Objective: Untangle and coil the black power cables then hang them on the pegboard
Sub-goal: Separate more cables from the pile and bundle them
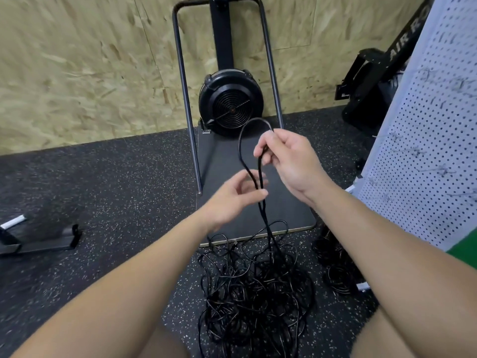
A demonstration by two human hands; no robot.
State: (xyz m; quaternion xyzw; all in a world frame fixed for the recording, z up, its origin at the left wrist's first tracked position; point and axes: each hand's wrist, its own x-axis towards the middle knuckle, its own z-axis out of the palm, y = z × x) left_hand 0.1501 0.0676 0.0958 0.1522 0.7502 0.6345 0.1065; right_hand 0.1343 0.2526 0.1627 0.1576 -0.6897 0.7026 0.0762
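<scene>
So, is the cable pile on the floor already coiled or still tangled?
Still tangled: the pile lies in loose crossing loops on the floor. Only one loop is lifted, pinched by the right hand.

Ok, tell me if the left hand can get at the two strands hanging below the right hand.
Probably yes: the left hand is open right beside the strands, its fingers almost touching them, with nothing between.

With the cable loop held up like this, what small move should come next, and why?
Probably the left hand should close on the two strands just below the right hand and draw more cable up. The right hand pinches only one loop of thin black power cable, while most of it lies in a tangled black pile on the speckled rubber floor.
</scene>
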